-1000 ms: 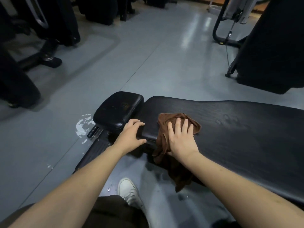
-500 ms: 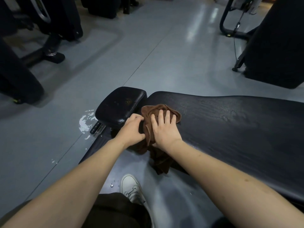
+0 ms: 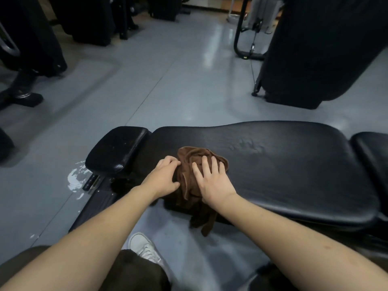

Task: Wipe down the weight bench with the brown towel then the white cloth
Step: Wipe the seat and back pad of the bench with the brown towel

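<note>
The black padded weight bench (image 3: 283,169) lies across the lower middle of the view, with a small separate pad (image 3: 117,150) at its left end. A bunched brown towel (image 3: 189,162) sits on the bench's left part and hangs over the near edge. My right hand (image 3: 212,179) presses flat on the towel with fingers spread. My left hand (image 3: 165,179) is curled at the towel's left side, fingers touching it. Wet marks show on the bench right of the towel. No white cloth is in view.
A wet patch (image 3: 75,177) lies on the grey floor left of the bench base. My white shoe (image 3: 144,246) is on the floor below the bench. Dark gym machines (image 3: 323,51) stand at the back right and back left.
My right hand slid the towel left toward the bench end, then a little back to the right. My left hand left the pad's edge and came against the towel.
</note>
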A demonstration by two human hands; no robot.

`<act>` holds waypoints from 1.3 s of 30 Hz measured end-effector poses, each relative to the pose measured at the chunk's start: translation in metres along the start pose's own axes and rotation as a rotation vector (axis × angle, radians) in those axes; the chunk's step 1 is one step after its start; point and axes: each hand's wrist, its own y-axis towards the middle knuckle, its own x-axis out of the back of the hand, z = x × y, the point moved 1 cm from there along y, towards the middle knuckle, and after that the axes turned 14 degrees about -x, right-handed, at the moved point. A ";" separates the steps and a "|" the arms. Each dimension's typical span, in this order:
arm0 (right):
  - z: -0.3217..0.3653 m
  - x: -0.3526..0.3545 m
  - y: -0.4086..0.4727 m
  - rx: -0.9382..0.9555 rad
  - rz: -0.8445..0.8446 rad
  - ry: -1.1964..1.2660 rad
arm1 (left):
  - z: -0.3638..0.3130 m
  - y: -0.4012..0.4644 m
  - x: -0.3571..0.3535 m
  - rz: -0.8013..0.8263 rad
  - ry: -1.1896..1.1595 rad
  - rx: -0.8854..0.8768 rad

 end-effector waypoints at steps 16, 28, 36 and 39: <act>-0.155 -0.018 -0.115 -0.091 0.091 0.048 | -0.096 0.045 -0.028 0.162 0.065 -0.334; -0.232 -0.021 -0.150 -0.113 0.169 0.000 | -0.093 0.043 -0.032 0.129 0.008 -0.333; -0.189 -0.022 -0.118 -0.183 0.147 -0.032 | -0.086 0.034 -0.038 0.042 -0.027 -0.351; -0.164 -0.017 -0.103 -0.177 0.127 0.008 | -0.084 0.034 -0.040 0.038 -0.030 -0.347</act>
